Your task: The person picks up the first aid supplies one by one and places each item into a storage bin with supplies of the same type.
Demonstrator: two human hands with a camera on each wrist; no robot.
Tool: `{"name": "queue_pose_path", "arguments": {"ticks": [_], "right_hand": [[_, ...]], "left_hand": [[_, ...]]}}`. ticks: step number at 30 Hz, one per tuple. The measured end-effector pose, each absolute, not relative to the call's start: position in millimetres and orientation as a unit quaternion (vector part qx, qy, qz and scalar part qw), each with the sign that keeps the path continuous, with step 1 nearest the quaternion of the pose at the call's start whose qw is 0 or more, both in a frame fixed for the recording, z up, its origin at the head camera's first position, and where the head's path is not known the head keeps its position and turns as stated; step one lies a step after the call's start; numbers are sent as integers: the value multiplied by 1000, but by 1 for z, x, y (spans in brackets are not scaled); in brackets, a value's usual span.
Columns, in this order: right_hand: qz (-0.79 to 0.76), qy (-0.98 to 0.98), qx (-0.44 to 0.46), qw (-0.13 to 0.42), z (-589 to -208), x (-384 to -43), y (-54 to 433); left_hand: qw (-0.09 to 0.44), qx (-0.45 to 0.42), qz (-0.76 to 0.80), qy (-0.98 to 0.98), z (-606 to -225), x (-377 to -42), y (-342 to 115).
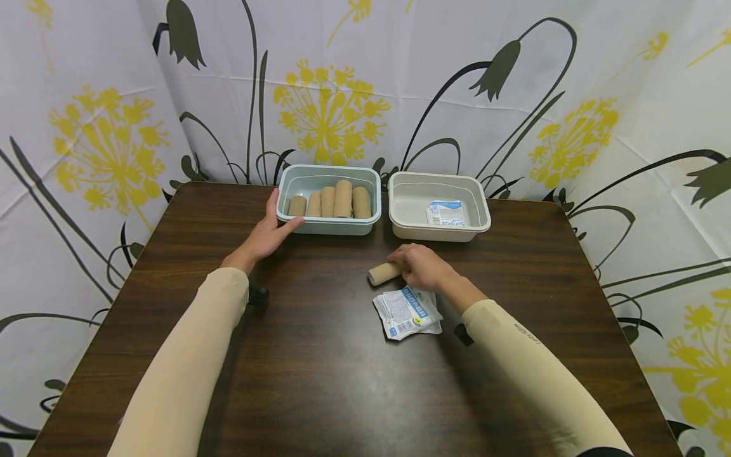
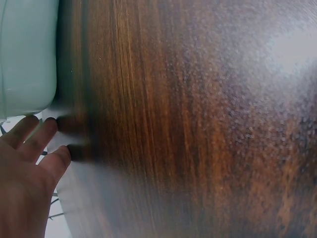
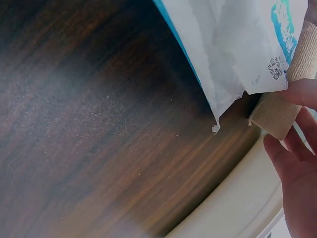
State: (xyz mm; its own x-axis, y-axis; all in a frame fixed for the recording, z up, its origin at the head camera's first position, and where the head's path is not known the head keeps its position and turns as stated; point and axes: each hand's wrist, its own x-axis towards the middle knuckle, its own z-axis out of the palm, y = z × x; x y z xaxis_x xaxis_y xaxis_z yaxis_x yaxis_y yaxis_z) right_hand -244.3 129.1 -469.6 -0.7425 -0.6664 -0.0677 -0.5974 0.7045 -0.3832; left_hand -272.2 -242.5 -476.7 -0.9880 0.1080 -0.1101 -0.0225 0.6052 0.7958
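My right hand [image 1: 424,266] grips a tan rolled bandage [image 1: 384,273] above the middle of the table. The right wrist view shows the bandage's woven texture, with thumb and fingers around its end. Just below lie overlapping white and blue packets [image 1: 407,313], printed with text. My left hand [image 1: 264,236] rests at the left front corner of a light blue bin [image 1: 329,226], thumb along the front rim and fingers extended by the side. Inside that bin several tan rolls [image 1: 343,199] stand or lean in a row, a shorter one [image 1: 297,206] at the left.
Right of the blue bin stands a beige bin [image 1: 441,234] with a white and blue packet [image 1: 447,214] inside. Both sit at the back of the dark wooden table [image 1: 320,368], against a flower-patterned curtain [image 1: 428,76].
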Motion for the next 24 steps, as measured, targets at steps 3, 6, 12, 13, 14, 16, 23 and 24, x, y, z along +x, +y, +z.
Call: {"name": "queue_pose_path", "arguments": {"ticks": [3,6,12,13,14,16,23,24], "right_hand": [[-178,916,-347,99,-470,-243,131],[-186,915,-344,94,-469,-241,132],[-235,911,-327,85,-465,-237,129],[-254,908,-323,86,-464,-236,128],[-278,902,-318,89,-463,-236,126],[-332,889,-301,99,-461,-236,123],[-535,809,-177,165,-445,-239,102],[-560,795,-154,175,-443,-241,98]], "left_hand": [[73,26,446,892,-476,-272,-243],[74,25,446,892,-476,-271,-243],[78,22,443,893,-477,-272,-244],[78,22,443,893,-477,-272,-244],[79,21,442,893,-477,-272,-244],[78,21,443,893,-476,-272,-244],[77,21,443,893,-476,-272,-243],[77,21,442,893,-477,-273,-243]]}}
